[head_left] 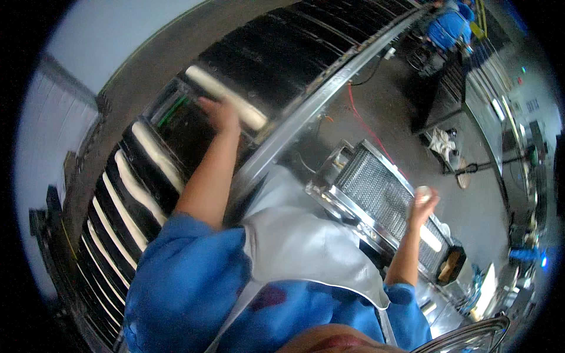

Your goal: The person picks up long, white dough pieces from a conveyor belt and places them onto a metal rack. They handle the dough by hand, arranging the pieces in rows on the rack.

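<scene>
My left hand (219, 113) is stretched out over a wide dark grooved tray (282, 65) and grips a long pale roll of dough (226, 98) that lies across one groove. Several more pale dough rolls (132, 189) lie side by side in the grooves at the lower left. My right hand (425, 202) is raised above a metal wire-mesh machine top (376, 188) and is closed around a small pale lump of dough (422, 193). I wear blue sleeves and a white apron (300, 247).
A shiny metal rail (329, 94) borders the grooved tray. A red cable (362, 120) runs over the grey floor. A person in blue (450, 25) stands far off at the top right beside steel counters (491, 112). Rags lie on the floor (442, 143).
</scene>
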Available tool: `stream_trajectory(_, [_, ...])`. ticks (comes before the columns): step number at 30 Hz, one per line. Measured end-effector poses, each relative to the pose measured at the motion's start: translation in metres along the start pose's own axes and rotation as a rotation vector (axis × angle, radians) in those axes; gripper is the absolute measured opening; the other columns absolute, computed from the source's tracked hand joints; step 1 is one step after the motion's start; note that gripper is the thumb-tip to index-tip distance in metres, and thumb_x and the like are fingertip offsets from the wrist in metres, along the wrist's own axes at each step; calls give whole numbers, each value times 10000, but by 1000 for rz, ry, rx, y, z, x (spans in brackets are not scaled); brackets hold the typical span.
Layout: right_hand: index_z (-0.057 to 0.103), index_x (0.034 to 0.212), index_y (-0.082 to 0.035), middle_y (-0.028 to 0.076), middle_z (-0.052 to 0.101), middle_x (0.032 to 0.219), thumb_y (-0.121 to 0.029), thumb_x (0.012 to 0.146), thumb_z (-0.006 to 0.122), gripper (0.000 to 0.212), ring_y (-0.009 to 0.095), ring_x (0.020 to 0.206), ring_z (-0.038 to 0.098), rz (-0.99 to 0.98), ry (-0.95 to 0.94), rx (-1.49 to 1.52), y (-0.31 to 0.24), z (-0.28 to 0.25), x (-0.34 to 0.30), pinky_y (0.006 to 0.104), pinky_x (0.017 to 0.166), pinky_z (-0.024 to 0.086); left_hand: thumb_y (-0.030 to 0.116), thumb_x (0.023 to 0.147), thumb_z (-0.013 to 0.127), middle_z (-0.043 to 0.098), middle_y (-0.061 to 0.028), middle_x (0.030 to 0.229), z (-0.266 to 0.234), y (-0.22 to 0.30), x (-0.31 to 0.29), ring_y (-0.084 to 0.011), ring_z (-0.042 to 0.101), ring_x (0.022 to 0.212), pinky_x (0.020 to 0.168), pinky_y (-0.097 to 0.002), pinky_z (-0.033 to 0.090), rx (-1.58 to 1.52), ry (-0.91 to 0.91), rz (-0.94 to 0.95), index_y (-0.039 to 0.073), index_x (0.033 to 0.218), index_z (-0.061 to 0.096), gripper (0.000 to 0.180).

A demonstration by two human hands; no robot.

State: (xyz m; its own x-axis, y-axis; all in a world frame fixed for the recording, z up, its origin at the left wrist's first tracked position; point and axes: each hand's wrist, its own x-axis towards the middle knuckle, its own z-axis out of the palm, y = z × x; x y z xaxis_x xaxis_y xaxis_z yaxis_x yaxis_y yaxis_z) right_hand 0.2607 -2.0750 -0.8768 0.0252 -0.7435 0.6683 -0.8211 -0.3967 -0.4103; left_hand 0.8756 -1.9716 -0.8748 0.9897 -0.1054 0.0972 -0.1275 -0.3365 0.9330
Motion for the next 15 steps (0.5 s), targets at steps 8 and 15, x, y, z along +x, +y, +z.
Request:
stream_trajectory(8, [476, 1272, -73, 67, 576, 850, -578, 808, 603, 698, 175, 752, 545, 8, 52, 1252, -202, -74, 198, 325, 640, 468, 152, 938, 437, 278, -262, 1442, -8, 25, -20, -349, 320, 1330, 1123, -421, 210, 103, -59, 46, -53, 1420, 169, 588])
stream_trajectory(15, [472, 1202, -83, 93, 566, 894, -342, 911, 566, 400, 248, 760, 586, -92, -110, 1615, -372, 56, 229, 431, 645, 542, 113, 920, 472, 313, -257, 1420, -4, 37, -20, -367, 325, 1317, 1104, -412, 255, 174, -38, 40, -73, 1393, 221, 567])
